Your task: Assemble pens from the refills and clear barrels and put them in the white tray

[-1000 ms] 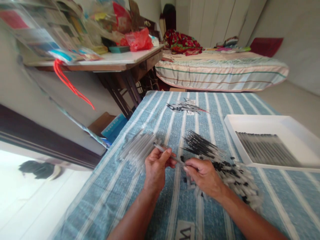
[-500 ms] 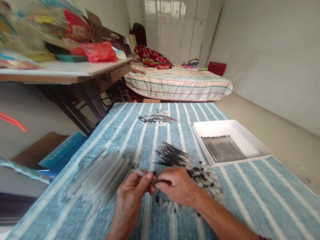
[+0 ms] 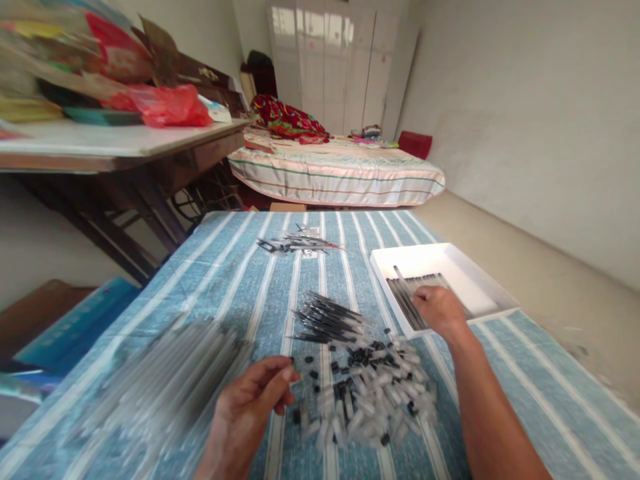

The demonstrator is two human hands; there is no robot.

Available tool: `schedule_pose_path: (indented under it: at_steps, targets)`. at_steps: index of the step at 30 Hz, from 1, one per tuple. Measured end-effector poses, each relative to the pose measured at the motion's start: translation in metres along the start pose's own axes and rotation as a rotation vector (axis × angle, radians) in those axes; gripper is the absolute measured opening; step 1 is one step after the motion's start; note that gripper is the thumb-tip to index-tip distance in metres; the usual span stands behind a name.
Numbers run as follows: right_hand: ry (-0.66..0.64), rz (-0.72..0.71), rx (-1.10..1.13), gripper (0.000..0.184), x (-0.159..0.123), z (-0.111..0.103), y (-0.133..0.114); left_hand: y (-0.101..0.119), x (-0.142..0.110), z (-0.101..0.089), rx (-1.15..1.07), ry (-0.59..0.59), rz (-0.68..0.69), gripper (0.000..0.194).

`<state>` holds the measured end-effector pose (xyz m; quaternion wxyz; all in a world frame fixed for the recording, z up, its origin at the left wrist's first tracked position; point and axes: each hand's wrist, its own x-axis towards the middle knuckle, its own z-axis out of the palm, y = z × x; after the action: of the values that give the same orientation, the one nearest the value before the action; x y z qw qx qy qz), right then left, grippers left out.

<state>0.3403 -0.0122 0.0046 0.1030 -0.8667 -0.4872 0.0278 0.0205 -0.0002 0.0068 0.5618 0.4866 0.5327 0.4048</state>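
My right hand [image 3: 440, 310] reaches into the white box [image 3: 480, 263], its fingers closed on a pen [image 3: 401, 277] whose upper end sticks out past them. Under and beside it lies a row of similar pens [image 3: 407, 303]. My left hand [image 3: 257, 397] hovers over the cloth with thumb and fingers pinched together; a small dark spot shows at the fingertips, too small to name. Right of that hand spreads a heap of clear caps [image 3: 380, 400] mixed with small black plugs [image 3: 365, 355]. Behind the heap lies a bundle of thin black refills [image 3: 330, 317].
Translucent pen barrels [image 3: 175, 380], blurred, lie in a pile left of my left hand. Farther back is a scatter of dark thin pieces [image 3: 300, 243] on the striped tablecloth [image 3: 235, 267]. A side table [image 3: 115, 143] with bags stands left; a bed [image 3: 340, 173] is beyond.
My right hand has moved away from my left, to the right and into the white box, with a pen. My left hand no longer holds the pen. The view has shifted slightly.
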Motion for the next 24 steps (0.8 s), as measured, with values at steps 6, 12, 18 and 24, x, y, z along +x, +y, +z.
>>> schedule_pose_path:
  at_steps: [6,12,18,24]
  targets:
    - [-0.102,0.046,-0.025,0.024,0.005,0.011,0.007,-0.007,-0.001,0.006,0.068,0.002,0.025,0.025]
    - [-0.149,0.07,-0.047,0.026,0.006,0.011,0.003,-0.012,0.003,0.003,0.142,-0.019,0.01,0.028]
    - [-0.168,0.086,-0.06,0.026,0.005,0.011,-0.003,-0.015,0.003,0.003,0.177,-0.006,0.033,0.029]
    - [-0.184,0.087,-0.063,0.027,0.004,0.008,0.0,-0.016,0.003,0.004,0.247,-0.019,0.016,0.026]
